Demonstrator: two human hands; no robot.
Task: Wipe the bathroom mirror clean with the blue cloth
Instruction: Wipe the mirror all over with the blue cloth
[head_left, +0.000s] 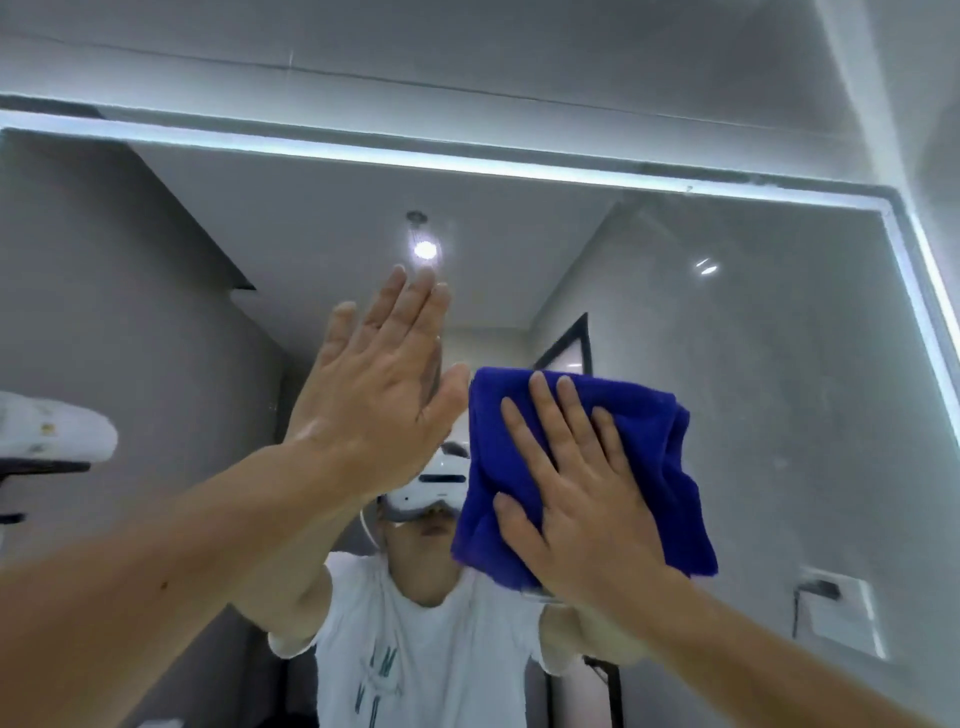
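The right hand (576, 488), fingers straight, presses the blue cloth (654, 452) flat against the middle of the mirror (753, 338), just right of the empty left hand (374, 395), splayed flat on the glass.

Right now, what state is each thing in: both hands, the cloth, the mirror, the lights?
Left hand: open, fingers straight, flat against the glass.
Right hand: open, fingers spread, pressing the cloth.
Folded blue terry cloth: bunched, pinned against the glass.
Large wall mirror: edge light strip lit.
Reflected round ceiling spotlight: lit.
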